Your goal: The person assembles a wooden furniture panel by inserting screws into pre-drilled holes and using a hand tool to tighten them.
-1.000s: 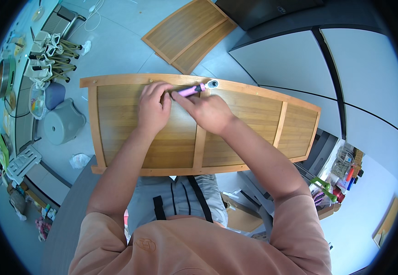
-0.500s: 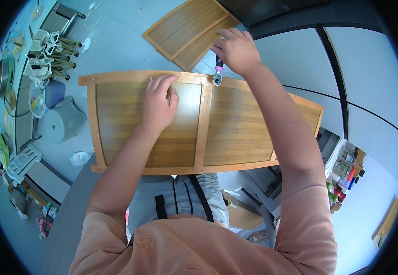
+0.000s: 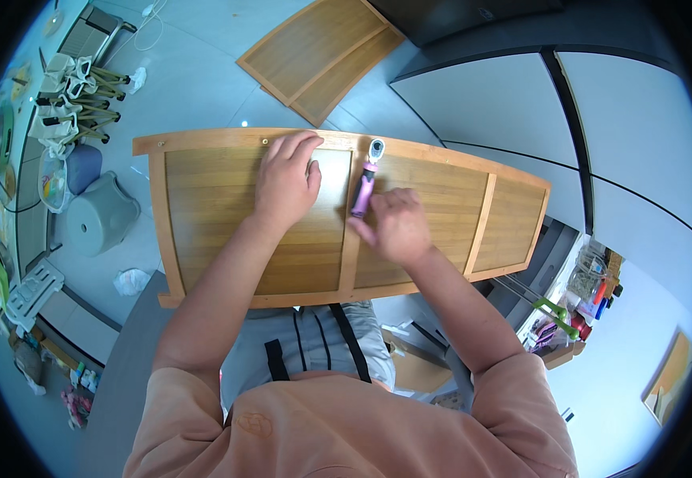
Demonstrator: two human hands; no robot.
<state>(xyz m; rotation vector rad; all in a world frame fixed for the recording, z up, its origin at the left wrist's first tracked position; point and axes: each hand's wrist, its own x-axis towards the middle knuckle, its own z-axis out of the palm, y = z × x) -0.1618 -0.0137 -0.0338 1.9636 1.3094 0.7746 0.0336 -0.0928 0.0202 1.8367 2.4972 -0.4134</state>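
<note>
A wooden panel [image 3: 258,239] with a light frame lies across my lap. On its far rail stands the round head of a ratchet wrench [image 3: 365,188], whose pink and purple handle points back toward me over the panel. My right hand [image 3: 398,227] is at the handle's near end, thumb stretched out and fingers loosely bent, not wrapped round it; whether it touches the handle is hard to tell. Left of the wrench, my left hand [image 3: 286,179] rests on the panel with its fingers reaching onto the far rail. A small metal fitting [image 3: 265,142] sits in that rail beside it.
Two more wooden panels [image 3: 314,56] lie on the floor beyond. A grey-green stool [image 3: 103,215], a bin and folding stools [image 3: 83,103] stand at the left. White cabinet doors [image 3: 489,111] are at the far right, with a shelf of small goods [image 3: 593,291] nearer.
The wrench handle has swung from pointing away to pointing toward me. My right hand has come back from beyond the far rail to above the panel. The left hand stays on the rail.
</note>
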